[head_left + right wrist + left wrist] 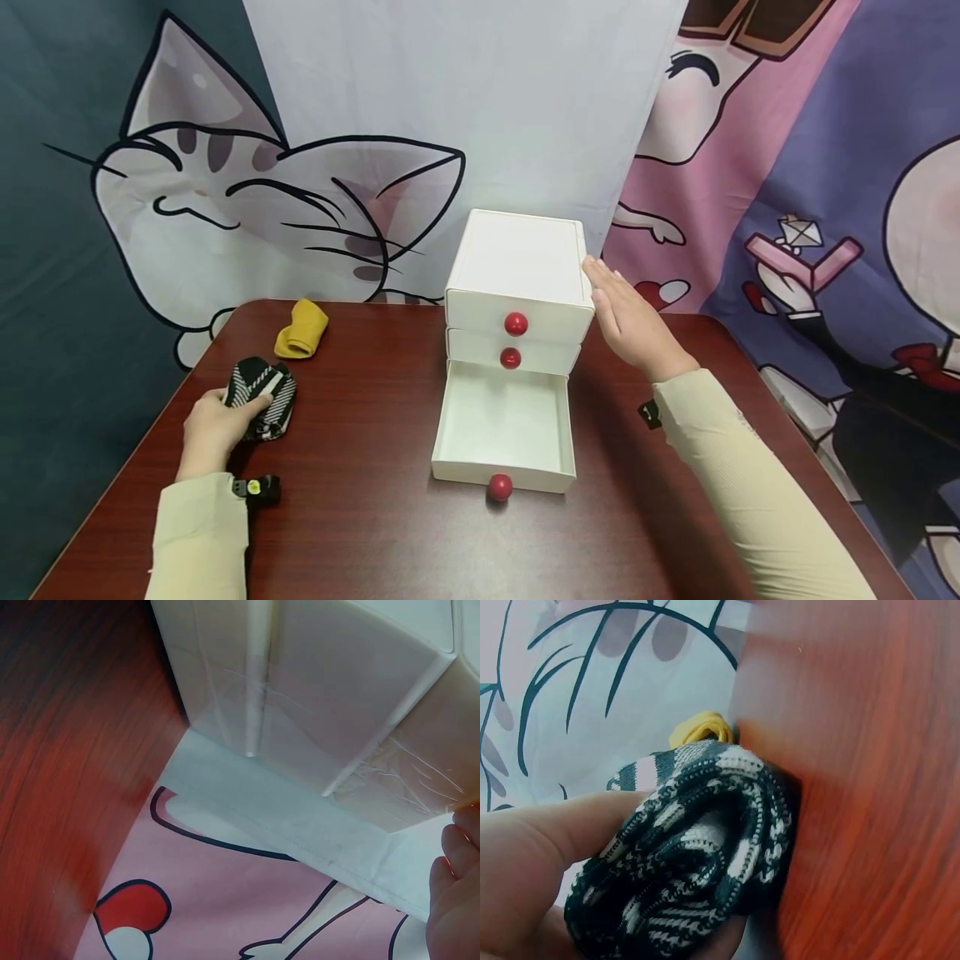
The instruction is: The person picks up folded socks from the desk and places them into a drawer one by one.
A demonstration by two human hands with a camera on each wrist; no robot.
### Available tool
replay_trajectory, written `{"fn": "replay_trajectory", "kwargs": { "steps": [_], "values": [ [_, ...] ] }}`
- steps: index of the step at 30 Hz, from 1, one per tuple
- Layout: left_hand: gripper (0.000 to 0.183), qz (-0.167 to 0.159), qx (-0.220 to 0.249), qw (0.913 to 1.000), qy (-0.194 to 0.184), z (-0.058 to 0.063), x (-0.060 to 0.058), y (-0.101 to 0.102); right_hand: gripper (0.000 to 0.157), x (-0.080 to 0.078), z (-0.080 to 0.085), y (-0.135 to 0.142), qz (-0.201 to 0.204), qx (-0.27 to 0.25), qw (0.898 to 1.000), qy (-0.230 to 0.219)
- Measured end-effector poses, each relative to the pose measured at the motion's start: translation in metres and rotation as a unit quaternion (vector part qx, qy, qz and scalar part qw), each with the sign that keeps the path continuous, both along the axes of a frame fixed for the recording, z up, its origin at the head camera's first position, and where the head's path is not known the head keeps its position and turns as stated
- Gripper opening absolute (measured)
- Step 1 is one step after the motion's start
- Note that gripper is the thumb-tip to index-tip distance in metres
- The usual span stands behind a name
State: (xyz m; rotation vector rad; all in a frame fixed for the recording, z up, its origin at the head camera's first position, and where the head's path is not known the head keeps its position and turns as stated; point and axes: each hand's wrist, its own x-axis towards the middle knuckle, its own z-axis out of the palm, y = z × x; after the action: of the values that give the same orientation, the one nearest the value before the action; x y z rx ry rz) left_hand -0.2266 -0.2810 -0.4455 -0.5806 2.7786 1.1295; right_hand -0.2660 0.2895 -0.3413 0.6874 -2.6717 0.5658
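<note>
My left hand (217, 421) grips a rolled pair of black-and-white patterned socks (272, 398) at the left of the table; the left wrist view shows the knit socks (697, 855) close up, between thumb and fingers. Just beyond them lies a rolled yellow sock bundle (302, 330). A white drawer cabinet (517, 250) with red knobs stands at the back middle. Its bottom drawer (506, 417) is pulled out and bare inside; the two upper ones are closed. My right hand (630, 321), fingers straight, rests against the cabinet's right side. In the right wrist view its fingertips (461, 840) touch that side.
The brown wooden table (360, 517) ends at the back against a cartoon-printed cloth (360, 75). The open drawer's red knob (500, 487) juts toward the front.
</note>
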Motion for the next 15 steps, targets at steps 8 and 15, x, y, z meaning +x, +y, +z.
{"fn": "replay_trajectory", "kwargs": {
  "steps": [8,15],
  "values": [
    [0.082,0.001,0.087,0.9961,0.014,-0.002,0.001,0.009,0.052,-0.001,0.0,-0.001,0.005,0.001,1.0,0.005],
    [0.08,-0.01,0.148,0.9886,0.028,0.002,-0.001,0.026,0.052,0.0,0.0,0.0,0.002,0.002,1.0,0.005]
  ]
}}
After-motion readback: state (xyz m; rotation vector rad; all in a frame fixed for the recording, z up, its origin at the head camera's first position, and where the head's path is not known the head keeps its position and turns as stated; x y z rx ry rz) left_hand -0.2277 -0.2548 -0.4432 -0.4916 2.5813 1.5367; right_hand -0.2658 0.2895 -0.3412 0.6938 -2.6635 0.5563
